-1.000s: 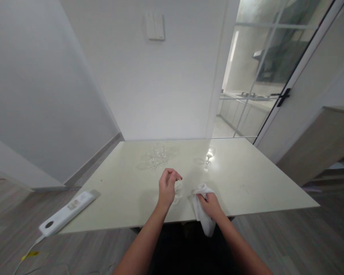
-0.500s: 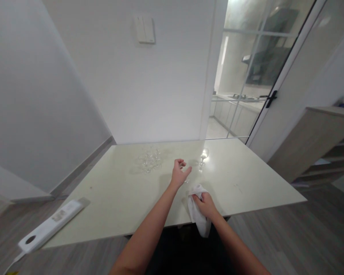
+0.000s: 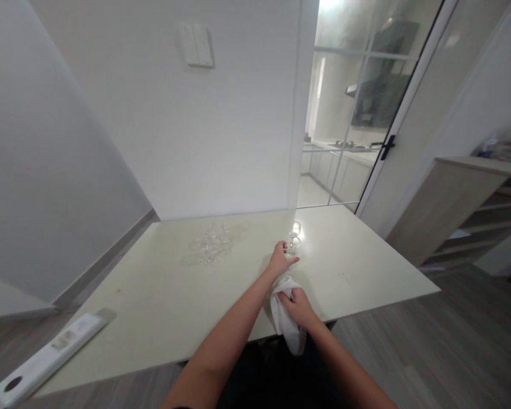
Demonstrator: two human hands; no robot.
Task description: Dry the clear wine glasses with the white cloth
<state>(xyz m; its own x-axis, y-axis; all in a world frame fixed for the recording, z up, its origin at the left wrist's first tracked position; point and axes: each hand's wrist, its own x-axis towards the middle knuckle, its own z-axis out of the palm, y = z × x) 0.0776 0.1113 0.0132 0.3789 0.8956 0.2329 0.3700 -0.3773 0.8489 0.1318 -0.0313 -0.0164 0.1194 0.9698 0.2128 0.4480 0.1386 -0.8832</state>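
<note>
My left hand (image 3: 283,261) is curled around a small clear stemmed glass (image 3: 293,243), upright on or just above the table; its lower part is partly hidden by the fingers. Just behind it stands another clear glass (image 3: 297,228), close to it or overlapping it in view. Nearer to me, my right hand (image 3: 297,307) grips a white cloth (image 3: 286,318) that hangs over the table's front edge. Several clear glasses (image 3: 215,241) are grouped at the back left, their outlines faint.
The pale table (image 3: 162,307) meets the wall at its back edge. A white power strip (image 3: 51,355) lies at its front left corner. To the right are a glazed door (image 3: 344,113) and a wooden shelf unit (image 3: 447,204).
My left hand has moved right with the glass, up to the one standing at the right. My right hand still holds the cloth. The view has shifted slightly to the right.
</note>
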